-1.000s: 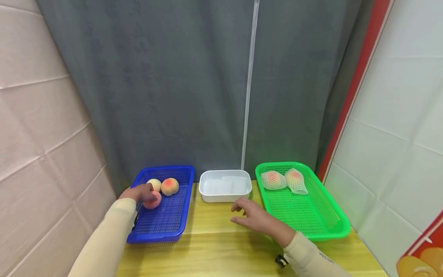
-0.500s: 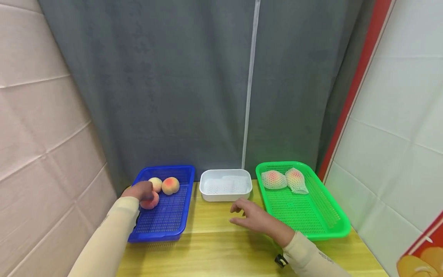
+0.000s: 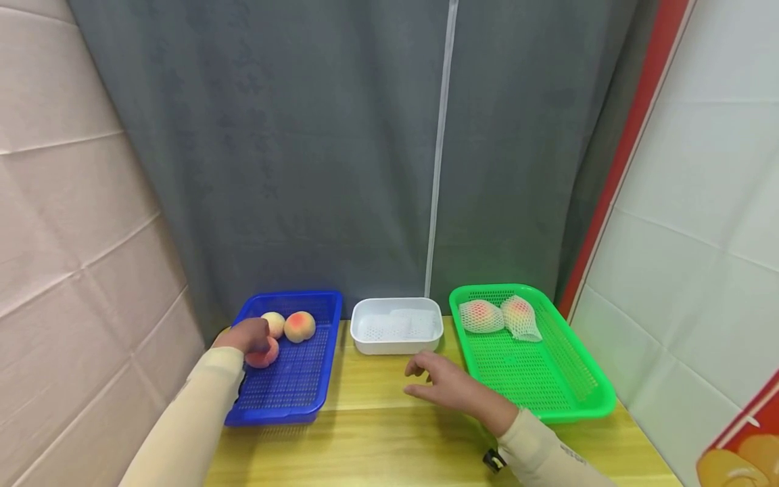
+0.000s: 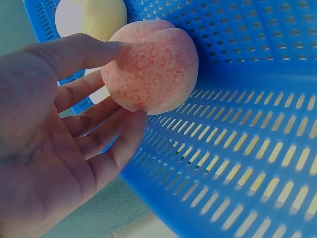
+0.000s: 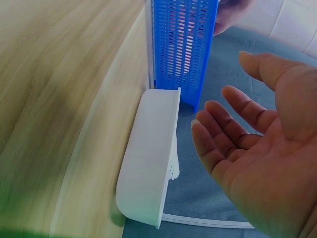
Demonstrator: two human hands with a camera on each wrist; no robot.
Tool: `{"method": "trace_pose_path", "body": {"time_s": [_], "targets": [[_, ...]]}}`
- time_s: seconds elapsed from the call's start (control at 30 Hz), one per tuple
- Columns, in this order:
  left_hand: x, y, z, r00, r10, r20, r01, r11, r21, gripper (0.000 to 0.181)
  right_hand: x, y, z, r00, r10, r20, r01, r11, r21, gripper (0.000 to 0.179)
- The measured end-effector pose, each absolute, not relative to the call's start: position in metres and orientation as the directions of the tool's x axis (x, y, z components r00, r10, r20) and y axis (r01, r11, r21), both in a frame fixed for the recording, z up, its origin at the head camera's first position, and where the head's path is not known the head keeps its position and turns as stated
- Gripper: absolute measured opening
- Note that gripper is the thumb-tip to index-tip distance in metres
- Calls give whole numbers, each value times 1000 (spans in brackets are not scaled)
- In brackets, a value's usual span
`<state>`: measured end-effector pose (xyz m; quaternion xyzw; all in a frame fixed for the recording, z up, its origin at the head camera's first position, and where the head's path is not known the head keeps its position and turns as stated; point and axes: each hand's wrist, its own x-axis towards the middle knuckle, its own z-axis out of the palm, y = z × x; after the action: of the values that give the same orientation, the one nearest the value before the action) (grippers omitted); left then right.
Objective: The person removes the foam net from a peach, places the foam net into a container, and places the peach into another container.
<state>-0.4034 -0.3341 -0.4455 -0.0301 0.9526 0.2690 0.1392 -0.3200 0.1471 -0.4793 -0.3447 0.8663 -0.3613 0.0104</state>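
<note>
My left hand (image 3: 248, 335) reaches into the blue basket (image 3: 331, 365) and holds a pinkish-red peach (image 4: 153, 67) between thumb and fingers, as the left wrist view shows up close. Beside that peach sit a pale peach (image 3: 275, 325) and a yellow one with an orange-red top (image 3: 300, 327). My right hand (image 3: 447, 382) hovers over the table with loosely bent fingers and nothing in them. It is nearest to the white tray (image 3: 395, 348), which has white netting (image 3: 414, 323) in it.
On the right stands a green basket (image 3: 599, 402) with two peaches in white foam nets, one (image 3: 481, 316) beside the other (image 3: 519, 318). All containers rest on a wooden table (image 3: 365, 446). A grey curtain (image 3: 304, 149) hangs behind, and pale walls close in both sides.
My left hand has closed further round the pinkish-red peach, which has shifted slightly left inside the blue basket. The right hand has stayed where it was.
</note>
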Motion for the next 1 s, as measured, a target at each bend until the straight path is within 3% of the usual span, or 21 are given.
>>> {"method": "trace_pose_path", "body": {"time_s": [0.17, 0.33, 0.57, 0.77, 1.0], "targets": [[-416, -346, -453, -978, 56, -199, -22, 929, 369, 31, -320, 148, -479, -762, -605, 229, -587, 497, -639, 27], [-413, -344, -449, -983, 64, -173, 1, 939, 344, 45, -319, 147, -478, -760, -608, 230, -594, 505, -626, 29], [-394, -317, -425, -988, 139, 71, 153, 951, 269, 42, -318, 146, -479, -755, -610, 240, -606, 510, -610, 28], [-383, -276, -418, -959, 179, 219, 242, 920, 310, 36, -318, 146, -480, -758, -608, 235, -599, 508, -619, 29], [-363, -220, -413, -885, 290, 363, 412, 851, 325, 25, -319, 147, -479, -763, -603, 233, -591, 505, -628, 31]]}}
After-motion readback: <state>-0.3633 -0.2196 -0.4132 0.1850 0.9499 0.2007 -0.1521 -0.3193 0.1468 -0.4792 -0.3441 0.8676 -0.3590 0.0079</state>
